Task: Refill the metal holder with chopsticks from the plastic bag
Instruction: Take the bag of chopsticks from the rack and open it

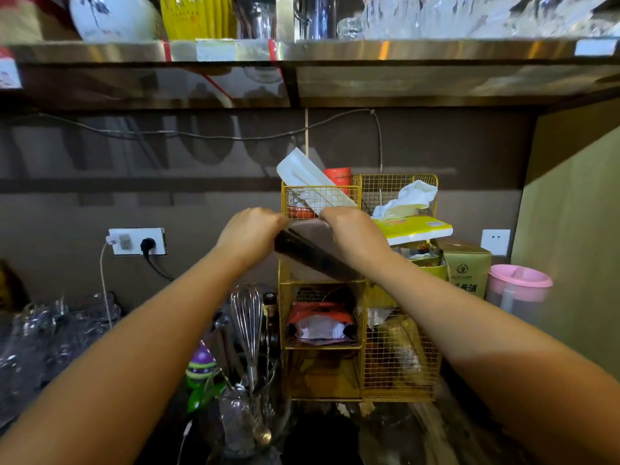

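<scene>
Both my hands are raised in front of a yellow wire rack (399,360). Between them I hold a clear plastic bag (310,241) with a bundle of dark chopsticks (302,253) inside, tilted down to the right. My left hand (250,234) grips the bag's upper left end. My right hand (355,238) grips its top edge on the right. Fingers of both hands are closed on the plastic. Low in the middle stands a metal holder (240,421) with a whisk (247,317) and other utensils in it; its shape is blurred.
A steel shelf (335,50) with bowls and glassware hangs overhead. The rack's compartments hold packets, a tissue box (414,228) and a white packet (312,177). A pink-lidded jug (518,288) stands right, a wall socket (137,241) left, glassware (50,333) lower left.
</scene>
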A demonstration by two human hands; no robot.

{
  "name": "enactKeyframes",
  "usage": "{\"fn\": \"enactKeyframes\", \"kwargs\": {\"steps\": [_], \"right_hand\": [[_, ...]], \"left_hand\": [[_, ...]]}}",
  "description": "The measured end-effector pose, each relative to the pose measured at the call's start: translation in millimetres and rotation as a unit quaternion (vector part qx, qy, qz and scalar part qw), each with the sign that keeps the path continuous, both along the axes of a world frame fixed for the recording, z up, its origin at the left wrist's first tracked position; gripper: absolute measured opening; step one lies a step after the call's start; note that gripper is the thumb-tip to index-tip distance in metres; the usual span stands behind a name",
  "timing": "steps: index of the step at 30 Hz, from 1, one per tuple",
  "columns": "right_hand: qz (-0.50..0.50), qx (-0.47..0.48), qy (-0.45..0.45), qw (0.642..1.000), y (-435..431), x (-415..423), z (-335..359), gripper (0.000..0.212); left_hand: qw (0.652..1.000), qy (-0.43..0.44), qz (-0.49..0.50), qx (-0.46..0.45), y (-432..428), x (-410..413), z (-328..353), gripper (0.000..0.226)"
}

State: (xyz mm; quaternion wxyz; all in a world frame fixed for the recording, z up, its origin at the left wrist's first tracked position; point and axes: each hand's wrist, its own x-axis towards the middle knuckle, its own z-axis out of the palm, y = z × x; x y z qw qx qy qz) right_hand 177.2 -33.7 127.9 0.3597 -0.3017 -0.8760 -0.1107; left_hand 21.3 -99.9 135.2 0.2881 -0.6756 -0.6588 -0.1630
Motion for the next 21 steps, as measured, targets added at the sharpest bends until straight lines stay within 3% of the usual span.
{"fn": "enactKeyframes", "kwargs": {"steps": [5, 10, 13, 16, 21], "right_hand": [[0.051, 0.002, 0.017, 0.999, -31, -9, 15, 0.017], [0.164, -0.096, 0.045, 0.981, -79, -19, 8, 0.013], [0.231, -0.181, 0.005, 0.956, -112, -23, -15, 0.010], [0.277, -0.313, -0.019, 0.908, -137, -26, -49, 0.007], [0.295, -0.378, -0.103, 0.871, -162, -33, -111, 0.008]], "left_hand": [[0.998, -0.006, 0.003, 0.055, -54, -7, 18, 0.027], [0.992, -0.035, 0.013, 0.118, -115, -12, 8, 0.024], [0.993, -0.064, 0.036, 0.093, -143, -17, -12, 0.022], [0.994, -0.089, 0.043, 0.052, -169, -16, -45, 0.020], [0.986, -0.146, 0.062, -0.046, -197, -9, -114, 0.017]]}}
